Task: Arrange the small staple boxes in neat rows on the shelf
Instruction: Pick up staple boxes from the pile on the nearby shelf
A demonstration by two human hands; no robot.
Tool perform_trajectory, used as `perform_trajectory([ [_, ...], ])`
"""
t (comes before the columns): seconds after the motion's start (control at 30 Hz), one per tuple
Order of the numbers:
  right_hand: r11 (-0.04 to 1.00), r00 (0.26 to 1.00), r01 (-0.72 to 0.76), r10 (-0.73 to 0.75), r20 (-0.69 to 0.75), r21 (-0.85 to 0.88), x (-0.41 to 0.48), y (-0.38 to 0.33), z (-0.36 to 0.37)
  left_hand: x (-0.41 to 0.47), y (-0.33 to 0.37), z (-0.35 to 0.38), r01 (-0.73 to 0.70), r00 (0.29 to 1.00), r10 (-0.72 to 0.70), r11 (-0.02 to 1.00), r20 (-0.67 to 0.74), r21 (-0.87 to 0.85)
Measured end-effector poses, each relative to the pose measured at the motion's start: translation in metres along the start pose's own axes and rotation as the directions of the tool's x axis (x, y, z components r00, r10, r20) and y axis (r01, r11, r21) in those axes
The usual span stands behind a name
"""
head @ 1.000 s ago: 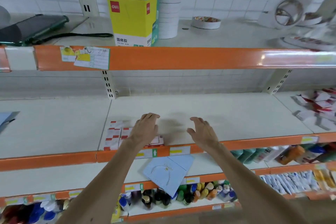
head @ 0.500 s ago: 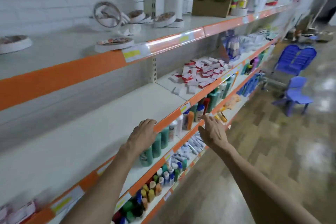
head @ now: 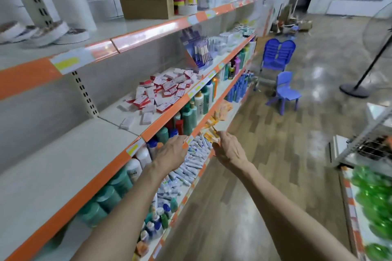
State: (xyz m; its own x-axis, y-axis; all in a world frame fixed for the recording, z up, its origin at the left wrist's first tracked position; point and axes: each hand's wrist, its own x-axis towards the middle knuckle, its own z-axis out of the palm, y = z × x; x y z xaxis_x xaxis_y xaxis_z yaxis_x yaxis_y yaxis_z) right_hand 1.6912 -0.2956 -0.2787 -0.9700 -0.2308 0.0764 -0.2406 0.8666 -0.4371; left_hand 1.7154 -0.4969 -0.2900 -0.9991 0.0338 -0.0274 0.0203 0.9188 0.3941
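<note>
Step, I judge: going for more stock. My left hand [head: 171,150] and right hand [head: 230,150] at mid-frame, fingers loose, holding nothing. Staple boxes [head: 161,91] in jumbled heap on middle shelf [head: 112,115], centre frame, beyond both hands. Next: reach heap, grip a few.

Staple boxes [head: 161,93]: print too small to read.
Green bottles [head: 375,201]: blurred, cut off by the view's right edge.
Tape rolls [head: 31,33]: leftmost cut off by left edge.
</note>
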Motion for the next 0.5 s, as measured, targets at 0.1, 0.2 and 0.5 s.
perform_trajectory([
  [0.1, 1.000, 1.000, 0.017, -0.017, 0.000, 0.020, 0.024, 0.015, -0.002, 0.028, 0.013, 0.002, -0.021, 1.000, 0.021, 1.000, -0.004, -0.019],
  [0.2, 0.999, 0.999, 0.043, -0.043, 0.022, 0.034, 0.048, 0.026, 0.001, 0.058, 0.017, 0.004, -0.034, 0.999, 0.034, 0.999, -0.012, -0.011],
  [0.5, 0.996, 0.995, 0.087, -0.088, 0.041, 0.017, 0.164, 0.059, -0.003, 0.190, 0.023, 0.013, -0.042, 0.999, 0.042, 0.999, 0.032, -0.015],
])
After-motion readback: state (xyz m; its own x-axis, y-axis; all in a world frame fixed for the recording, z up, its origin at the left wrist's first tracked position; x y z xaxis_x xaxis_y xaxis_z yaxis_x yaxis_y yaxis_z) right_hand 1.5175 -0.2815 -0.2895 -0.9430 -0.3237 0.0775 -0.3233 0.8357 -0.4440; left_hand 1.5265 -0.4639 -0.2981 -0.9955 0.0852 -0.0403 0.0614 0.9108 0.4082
